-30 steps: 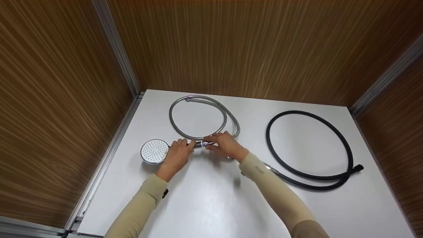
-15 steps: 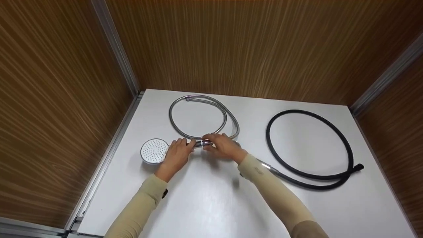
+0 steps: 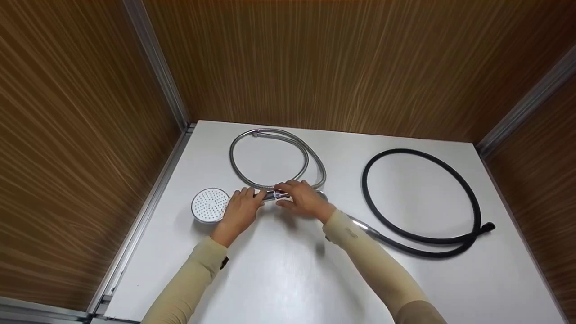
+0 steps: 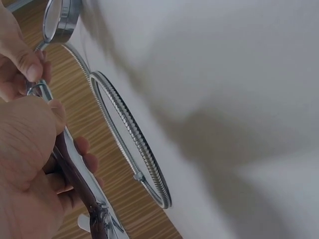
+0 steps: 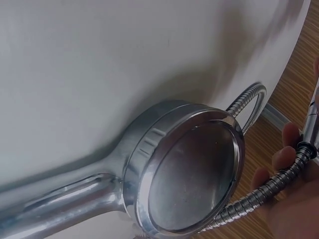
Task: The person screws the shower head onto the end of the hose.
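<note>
My left hand (image 3: 240,211) grips the handle of a chrome shower head (image 3: 210,205), whose white nozzle face points up in the head view. In the left wrist view the dark-and-chrome handle (image 4: 75,162) runs through the curled fingers. At the handle's end, the fingers of my right hand (image 3: 305,199) hold the end fitting of a silver metal shower hose (image 3: 307,155). The hose (image 5: 261,193) trails across those fingers in the right wrist view. How far the fitting sits on the handle is hidden by the fingers.
A second chrome shower head (image 5: 192,174) lies beneath my right wrist, its handle (image 3: 360,223) joined to a looped black hose (image 3: 478,202) on the right. The metal hose lies coiled at the back. Wood-patterned panels (image 3: 315,63) enclose the white table (image 3: 270,279).
My right hand has shifted slightly left along the fitting and its fingers have altered their hold. More of the second shower head shows beside it. The left hand stays on the handle.
</note>
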Demonstrator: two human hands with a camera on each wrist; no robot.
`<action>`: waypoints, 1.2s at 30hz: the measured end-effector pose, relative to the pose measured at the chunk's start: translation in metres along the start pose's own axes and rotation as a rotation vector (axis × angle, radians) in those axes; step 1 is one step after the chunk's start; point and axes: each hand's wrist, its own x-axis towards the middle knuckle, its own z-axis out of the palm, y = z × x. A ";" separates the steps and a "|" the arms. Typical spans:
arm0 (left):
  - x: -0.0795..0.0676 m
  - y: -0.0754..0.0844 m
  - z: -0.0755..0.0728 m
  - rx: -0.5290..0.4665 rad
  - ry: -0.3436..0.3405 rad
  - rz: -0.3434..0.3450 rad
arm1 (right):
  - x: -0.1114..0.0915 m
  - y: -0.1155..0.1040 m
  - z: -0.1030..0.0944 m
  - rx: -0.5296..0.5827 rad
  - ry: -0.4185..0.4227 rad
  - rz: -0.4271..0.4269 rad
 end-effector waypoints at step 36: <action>0.001 0.002 -0.005 -0.002 -0.001 -0.013 | 0.001 -0.003 -0.003 -0.011 0.028 -0.031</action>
